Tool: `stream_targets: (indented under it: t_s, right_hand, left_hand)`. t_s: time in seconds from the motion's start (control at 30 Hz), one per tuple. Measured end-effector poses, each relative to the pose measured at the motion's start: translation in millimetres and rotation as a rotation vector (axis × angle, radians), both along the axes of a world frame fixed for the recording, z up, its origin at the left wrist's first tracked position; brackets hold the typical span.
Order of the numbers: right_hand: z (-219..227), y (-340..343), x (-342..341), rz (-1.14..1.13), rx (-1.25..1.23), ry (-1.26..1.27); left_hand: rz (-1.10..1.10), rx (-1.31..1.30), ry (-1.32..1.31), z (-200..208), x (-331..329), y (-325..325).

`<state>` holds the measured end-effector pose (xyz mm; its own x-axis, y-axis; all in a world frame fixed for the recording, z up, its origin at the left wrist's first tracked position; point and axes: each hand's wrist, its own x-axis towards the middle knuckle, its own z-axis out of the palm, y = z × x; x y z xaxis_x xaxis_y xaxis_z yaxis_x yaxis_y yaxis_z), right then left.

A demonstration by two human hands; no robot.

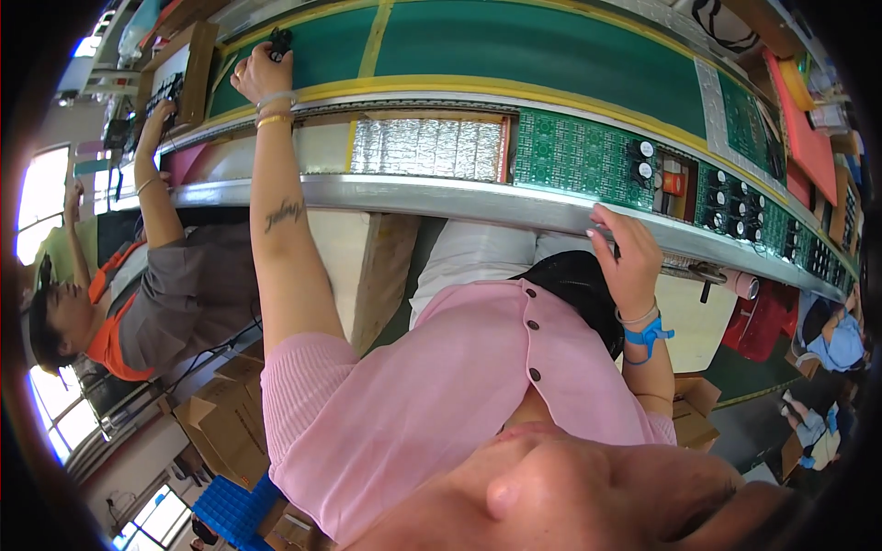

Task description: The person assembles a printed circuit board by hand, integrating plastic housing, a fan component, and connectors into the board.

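My left arm reaches out to the far left over the green belt. My left hand (262,73) is closed on small black parts (280,42), whose exact kind is too small to make out. In front of me, my right hand (629,262) hovers by the near metal rail (459,195), fingers apart and slightly bent, with nothing visible in it. Just beyond it lies a green circuit board (574,151). Black round components with white tops (645,161) stand at its right end. Further right, another board (726,202) carries several of the same components.
A green belt (514,41) with yellow tape edges runs along the far side. Left of the board is a silvery panel (427,147). A co-worker (156,303) sits to my left, one hand by a cardboard box (193,78). A red-pink sheet (804,129) stands far right.
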<state>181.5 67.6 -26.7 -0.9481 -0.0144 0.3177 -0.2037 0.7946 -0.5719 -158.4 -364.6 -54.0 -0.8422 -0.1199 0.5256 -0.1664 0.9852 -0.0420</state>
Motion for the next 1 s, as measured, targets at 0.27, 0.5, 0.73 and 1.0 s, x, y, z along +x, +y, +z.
stream_targets:
  t_s: [0.27,0.5,0.73,1.0]
  right_hand:
    - [6.2,-33.2,-38.8,0.184,-0.438,-0.032]
    - [-1.5,-50.8,-66.8,0.285,-1.374,-0.173]
    - [-17.4,-51.2,-61.5,0.113,-1.304,0.126]
    - [-5.4,29.6,-19.4,-0.117,-0.705,-0.018]
  left_hand:
    - [-1.029,2.04,-0.793,33.8,115.0,147.1]
    - [-1.359,2.118,-0.906,24.6,180.0,229.4]
    - [-1.25,2.244,-0.784,7.6,210.9,268.4]
    - [-0.929,1.491,-0.467,23.1,151.3,205.0]
